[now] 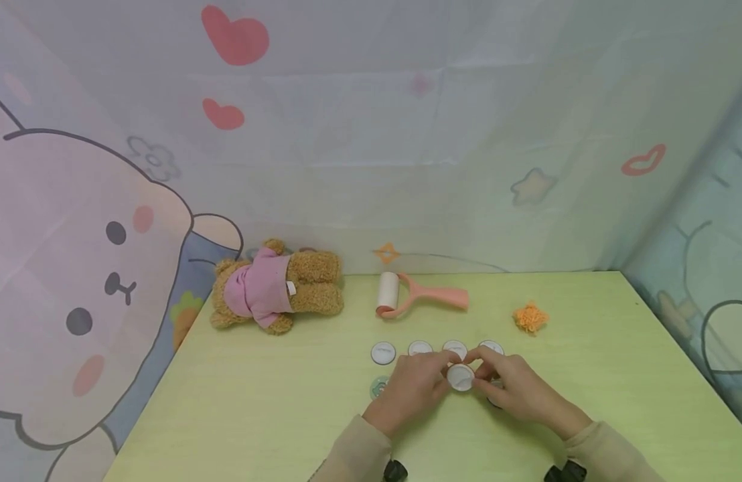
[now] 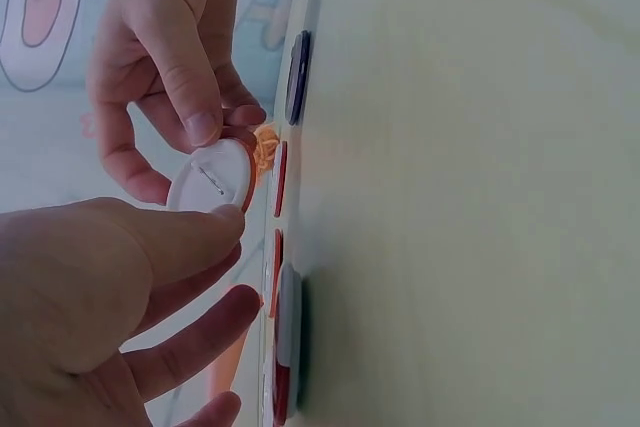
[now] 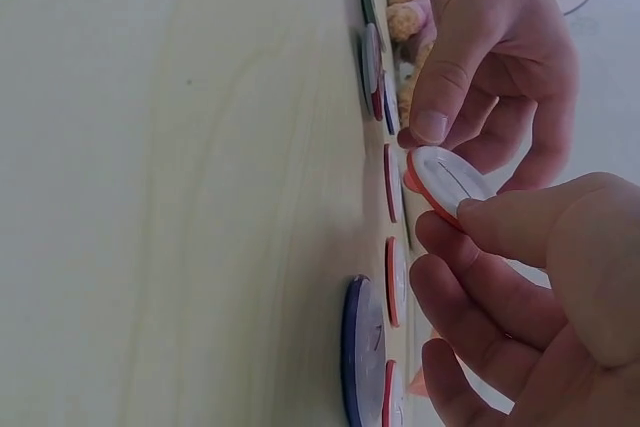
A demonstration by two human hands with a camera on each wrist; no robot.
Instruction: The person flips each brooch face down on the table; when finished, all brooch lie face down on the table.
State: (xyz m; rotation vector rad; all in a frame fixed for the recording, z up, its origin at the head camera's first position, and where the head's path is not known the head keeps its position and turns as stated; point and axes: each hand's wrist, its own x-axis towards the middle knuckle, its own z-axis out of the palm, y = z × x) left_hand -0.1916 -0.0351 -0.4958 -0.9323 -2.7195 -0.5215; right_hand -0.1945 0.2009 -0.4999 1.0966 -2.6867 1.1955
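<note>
Both hands hold one round pin-back badge [image 1: 461, 377] between them, raised off the table. Its white back with the metal pin [image 2: 210, 179] shows in the left wrist view, and its rim is orange-red. The left hand [image 1: 414, 385] pinches one side with thumb and fingers. On the opposite side, the right hand [image 1: 518, 388] pinches the edge. Beyond the hands, several badges [image 1: 383, 353] lie white side up in a row. A green badge [image 1: 379, 387] sits left of the left hand, partly covered. A dark-rimmed badge [image 3: 364, 352] lies by the right hand, mostly hidden in the head view.
At the back left of the pale yellow table [image 1: 238, 408] lies a teddy bear [image 1: 274, 288] in a pink top. A pink-handled lint roller [image 1: 428, 294] is at the back middle, and an orange fuzzy clump [image 1: 530, 318] is at the right. A printed cloth [image 1: 371, 134] hangs behind.
</note>
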